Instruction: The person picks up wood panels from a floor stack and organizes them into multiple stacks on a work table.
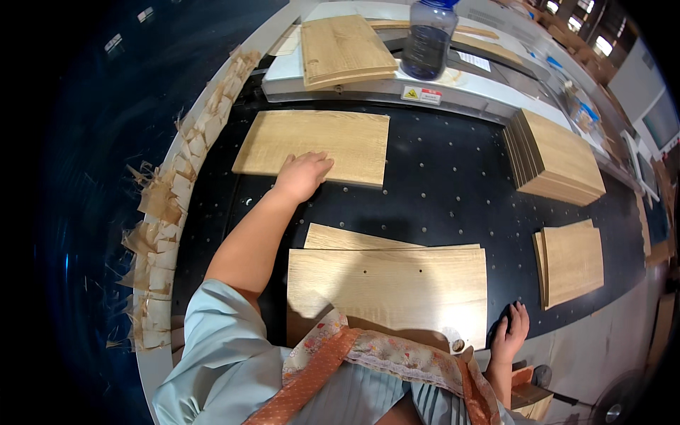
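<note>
My left hand lies palm down on the near edge of a rectangular wood-grain board, fingers stretched across its top. The board rests flat on the black, dotted table. Close to my body lies a larger wood-grain panel with two small dark holes and a bigger round hole near its lower right corner. Another board sticks out from under its far edge. My right hand is at the table's near edge, just right of the panel, its fingers apart and nothing visible in them.
At the right are a stack of boards and a pair of smaller boards. Beyond the table, a white machine ledge carries more boards and a blue-capped bottle. Torn tape lines the left rim.
</note>
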